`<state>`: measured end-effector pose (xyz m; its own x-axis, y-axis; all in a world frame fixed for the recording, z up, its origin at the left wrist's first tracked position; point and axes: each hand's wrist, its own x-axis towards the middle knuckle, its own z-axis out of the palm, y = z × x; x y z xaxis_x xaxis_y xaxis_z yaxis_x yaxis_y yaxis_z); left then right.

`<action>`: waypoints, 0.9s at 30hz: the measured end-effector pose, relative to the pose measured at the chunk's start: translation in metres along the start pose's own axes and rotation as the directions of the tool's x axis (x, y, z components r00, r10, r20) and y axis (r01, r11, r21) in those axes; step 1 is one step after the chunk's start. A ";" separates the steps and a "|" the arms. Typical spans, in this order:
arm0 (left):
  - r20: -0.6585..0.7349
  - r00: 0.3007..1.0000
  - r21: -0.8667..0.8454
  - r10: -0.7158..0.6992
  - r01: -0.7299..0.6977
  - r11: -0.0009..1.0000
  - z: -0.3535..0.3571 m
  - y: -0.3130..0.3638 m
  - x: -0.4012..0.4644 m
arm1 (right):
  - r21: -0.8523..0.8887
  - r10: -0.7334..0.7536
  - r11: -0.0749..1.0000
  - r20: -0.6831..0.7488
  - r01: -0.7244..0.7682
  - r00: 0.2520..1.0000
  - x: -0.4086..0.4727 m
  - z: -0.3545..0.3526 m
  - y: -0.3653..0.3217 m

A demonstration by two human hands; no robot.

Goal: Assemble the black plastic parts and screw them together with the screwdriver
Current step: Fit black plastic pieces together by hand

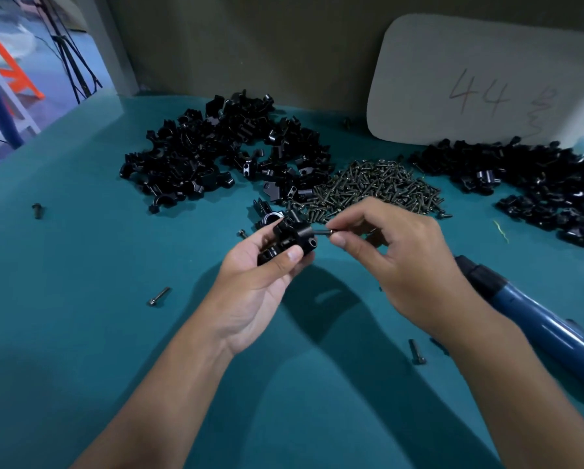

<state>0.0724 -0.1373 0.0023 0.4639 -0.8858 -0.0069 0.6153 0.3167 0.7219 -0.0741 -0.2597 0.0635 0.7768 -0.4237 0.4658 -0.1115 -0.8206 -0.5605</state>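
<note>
My left hand (260,282) grips a black plastic assembly (292,240) of joined parts above the teal table. My right hand (395,258) pinches a dark screw (321,232) between thumb and forefinger, its tip at a hole in the assembly's right side. A second round hole shows just below it. The blue electric screwdriver (534,319) lies on the table to the right, under my right forearm, touched by neither hand.
A heap of loose black parts (223,154) lies at the back left, another heap (537,184) at the right, and a pile of screws (375,187) between them. Stray screws (159,296) (417,351) lie on the teal table (80,265). A grey foam board (480,79) marked 44 leans on the wall.
</note>
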 end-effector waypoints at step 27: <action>-0.107 0.993 0.157 -0.059 0.075 0.985 0.002 -0.004 -0.005 | -0.185 0.141 0.976 0.139 -0.114 0.980 -0.010 0.027 0.008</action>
<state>0.0661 -0.1344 0.0013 0.4922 -0.8618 -0.1230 0.5405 0.1918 0.8192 -0.0666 -0.2518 0.0359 0.8321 -0.4773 0.2825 -0.3119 -0.8238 -0.4734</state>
